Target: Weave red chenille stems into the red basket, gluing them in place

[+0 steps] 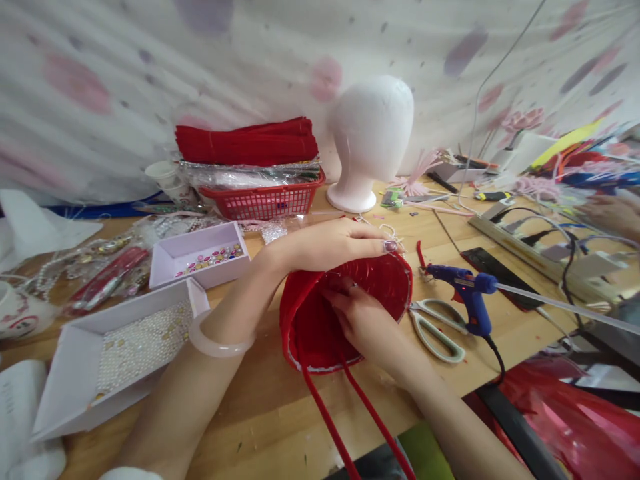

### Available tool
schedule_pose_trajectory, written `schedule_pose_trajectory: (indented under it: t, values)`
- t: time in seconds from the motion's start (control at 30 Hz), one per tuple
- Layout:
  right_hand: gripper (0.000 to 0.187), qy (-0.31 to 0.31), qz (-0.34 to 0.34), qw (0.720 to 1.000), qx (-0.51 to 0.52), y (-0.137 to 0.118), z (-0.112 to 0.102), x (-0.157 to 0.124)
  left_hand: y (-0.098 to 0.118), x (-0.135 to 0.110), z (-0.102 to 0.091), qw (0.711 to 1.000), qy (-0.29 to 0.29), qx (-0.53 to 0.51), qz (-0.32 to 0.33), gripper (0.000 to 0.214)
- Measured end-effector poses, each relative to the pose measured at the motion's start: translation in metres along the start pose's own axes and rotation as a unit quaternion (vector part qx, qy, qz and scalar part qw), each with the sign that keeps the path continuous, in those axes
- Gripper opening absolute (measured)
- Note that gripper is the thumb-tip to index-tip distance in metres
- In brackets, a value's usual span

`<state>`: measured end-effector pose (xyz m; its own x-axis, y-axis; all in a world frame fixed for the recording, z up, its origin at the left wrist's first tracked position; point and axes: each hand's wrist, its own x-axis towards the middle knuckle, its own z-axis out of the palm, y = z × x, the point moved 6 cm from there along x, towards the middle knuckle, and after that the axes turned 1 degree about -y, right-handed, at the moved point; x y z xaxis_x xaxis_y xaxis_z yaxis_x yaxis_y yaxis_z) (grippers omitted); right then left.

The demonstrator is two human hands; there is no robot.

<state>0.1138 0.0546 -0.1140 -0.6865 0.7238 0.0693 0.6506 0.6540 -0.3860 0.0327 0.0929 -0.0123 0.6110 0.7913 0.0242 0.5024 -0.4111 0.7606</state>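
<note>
A red woven bowl-shaped piece (315, 333) made of fuzzy red stems stands on its side on the wooden table (250, 407), its hollow facing me. My left hand (330, 243) lies over its top rim, fingers curved along the edge, a pale bangle on the wrist. My right hand (357, 313) reaches inside the hollow, fingers pressed against the inner wall. Two loose red stems (350, 413) trail from the piece toward me.
A blue glue gun (467, 293) and white-handled scissors (437, 327) lie right of the piece. A white foam head (370, 137) and a red basket (263, 197) stand behind. White trays of pearls (135, 347) and gems (210, 257) sit left. Another person's hand (613, 213) shows far right.
</note>
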Motion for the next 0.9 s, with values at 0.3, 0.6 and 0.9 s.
schedule_pose_trajectory:
  t: [0.3, 0.6, 0.9]
  values:
    - [0.048, 0.006, -0.009, 1.000, -0.025, -0.0032, 0.0012, -0.0005, 0.0012, -0.0010, -0.0007, 1.000, -0.005, -0.005, -0.012, 0.040]
    - [0.049, -0.027, 0.009, 0.999, -0.039, -0.0048, 0.0014, -0.0022, -0.0002, -0.0003, 0.0007, 1.000, -0.011, -0.009, -0.005, 0.041]
    - [0.046, -0.028, 0.009, 0.999, -0.027, -0.0050, -0.0029, -0.0057, 0.0018, -0.0012, 0.0000, 1.000, -0.007, 0.004, 0.000, 0.042]
